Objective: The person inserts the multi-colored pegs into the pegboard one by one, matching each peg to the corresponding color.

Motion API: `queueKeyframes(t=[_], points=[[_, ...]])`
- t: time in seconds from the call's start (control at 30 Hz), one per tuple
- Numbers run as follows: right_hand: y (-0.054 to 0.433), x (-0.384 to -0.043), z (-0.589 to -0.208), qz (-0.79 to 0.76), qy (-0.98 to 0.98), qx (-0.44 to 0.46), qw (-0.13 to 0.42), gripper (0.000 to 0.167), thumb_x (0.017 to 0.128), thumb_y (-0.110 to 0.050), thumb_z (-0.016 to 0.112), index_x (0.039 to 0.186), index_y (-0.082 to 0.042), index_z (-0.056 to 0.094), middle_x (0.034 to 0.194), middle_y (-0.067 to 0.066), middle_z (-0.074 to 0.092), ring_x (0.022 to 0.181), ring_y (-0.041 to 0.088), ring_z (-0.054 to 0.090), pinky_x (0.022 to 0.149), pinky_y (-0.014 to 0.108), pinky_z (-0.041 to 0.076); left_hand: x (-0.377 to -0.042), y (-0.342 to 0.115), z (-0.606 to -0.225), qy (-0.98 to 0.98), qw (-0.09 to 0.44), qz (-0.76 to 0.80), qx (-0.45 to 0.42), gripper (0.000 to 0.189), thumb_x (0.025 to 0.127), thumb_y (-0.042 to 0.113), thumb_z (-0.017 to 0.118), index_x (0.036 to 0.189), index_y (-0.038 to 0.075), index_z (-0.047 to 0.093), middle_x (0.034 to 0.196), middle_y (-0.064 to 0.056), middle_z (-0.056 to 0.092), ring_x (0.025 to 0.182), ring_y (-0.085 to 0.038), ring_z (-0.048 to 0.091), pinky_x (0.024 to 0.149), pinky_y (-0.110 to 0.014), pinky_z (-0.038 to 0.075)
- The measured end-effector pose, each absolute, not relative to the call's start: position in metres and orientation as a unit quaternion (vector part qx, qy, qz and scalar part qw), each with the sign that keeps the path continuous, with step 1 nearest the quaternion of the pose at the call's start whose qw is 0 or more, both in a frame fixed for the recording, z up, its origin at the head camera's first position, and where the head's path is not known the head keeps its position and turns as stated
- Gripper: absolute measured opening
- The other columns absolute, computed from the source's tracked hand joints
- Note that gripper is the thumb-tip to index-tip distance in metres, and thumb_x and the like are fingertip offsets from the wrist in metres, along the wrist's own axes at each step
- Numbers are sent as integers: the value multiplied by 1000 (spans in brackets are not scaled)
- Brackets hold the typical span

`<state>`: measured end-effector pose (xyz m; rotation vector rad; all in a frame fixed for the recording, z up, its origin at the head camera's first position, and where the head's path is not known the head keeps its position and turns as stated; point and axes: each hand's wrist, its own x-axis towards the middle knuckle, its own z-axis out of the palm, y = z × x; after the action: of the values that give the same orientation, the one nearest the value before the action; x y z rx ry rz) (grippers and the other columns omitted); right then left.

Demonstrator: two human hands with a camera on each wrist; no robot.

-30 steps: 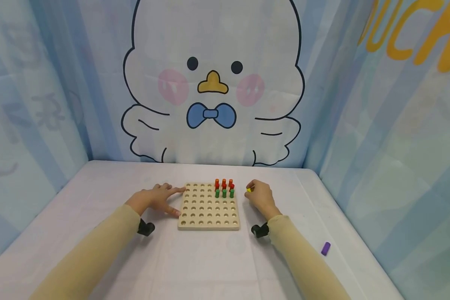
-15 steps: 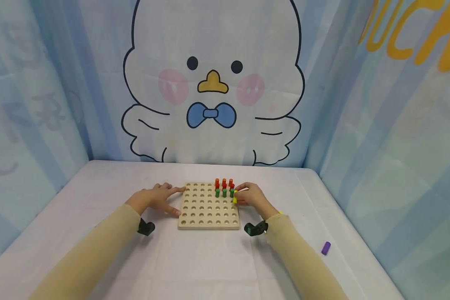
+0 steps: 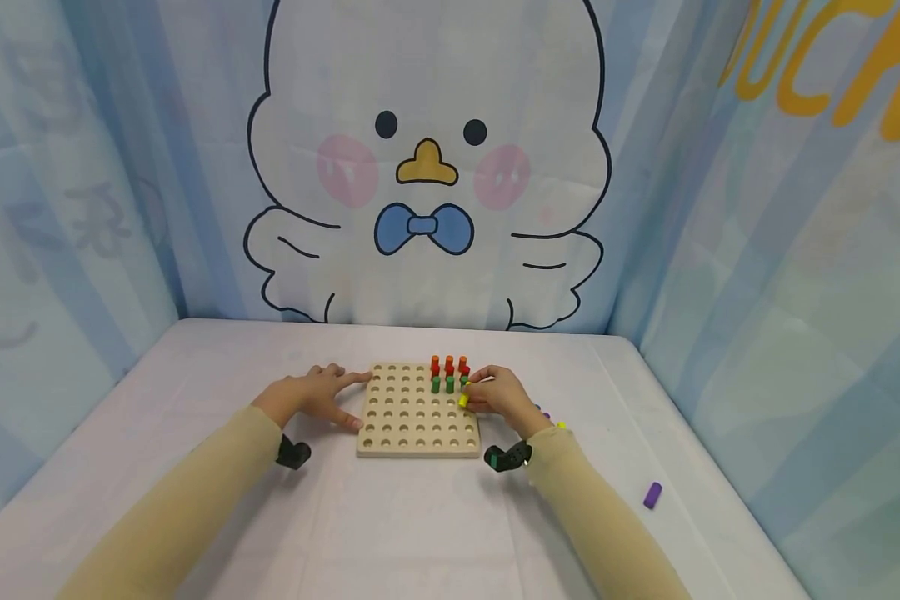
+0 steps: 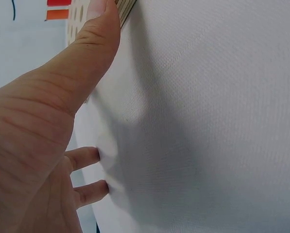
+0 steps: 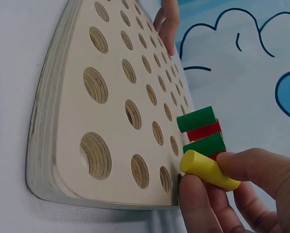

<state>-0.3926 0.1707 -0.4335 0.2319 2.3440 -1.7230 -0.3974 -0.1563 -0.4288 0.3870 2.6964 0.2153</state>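
Observation:
My right hand point(image 3: 504, 396) pinches a yellow peg point(image 5: 205, 169) between thumb and fingers, over the right side of a wooden pegboard point(image 3: 417, 455). The peg is tilted and sits close to the nearest green peg, above the board's surface. Upright in the board's far right part stand orange pegs point(image 3: 435, 361), red pegs point(image 3: 449, 372) and green pegs point(image 5: 197, 120), in rows. At the board's left edge, my left hand point(image 3: 311, 396) is spread, its index finger and thumb touching the edge. In the left wrist view the thumb point(image 4: 81, 58) lies against the board's side.
A purple peg point(image 3: 652, 495) lies on the white tabletop point(image 3: 390, 533) at the right. Beyond my right sleeve several small coloured pieces point(image 3: 562, 425) are partly hidden. Behind the table hangs a cloth backdrop point(image 3: 420, 292) with a printed duck; cloth also hangs on both sides.
My right hand has moved left from beside the board to over its right side, carrying the yellow peg, which now tilts. More small pieces show beside the right wrist. The left hand stays put.

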Motion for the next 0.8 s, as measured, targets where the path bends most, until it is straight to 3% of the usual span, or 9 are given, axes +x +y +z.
queueKeyframes(t=[0.5,0.8], points=[[171,-396,-436,-575,812,64,77,22,92,-5,78,105,-2,60,98,10,61,74,15,66,71,26,62,-397,-158,-430,967,196,78,146,106,79,77,70,165,33,26,168,-25,22,151,-57,22,107,-85,25],[169,-397,-435,-505,860,58,46,22,88,-6,82,99,-6,63,98,10,63,81,17,66,71,25,62,-397,-157,-429,967,200,77,140,107,79,78,71,165,34,25,168,-25,21,151,-56,21,108,-85,24]])
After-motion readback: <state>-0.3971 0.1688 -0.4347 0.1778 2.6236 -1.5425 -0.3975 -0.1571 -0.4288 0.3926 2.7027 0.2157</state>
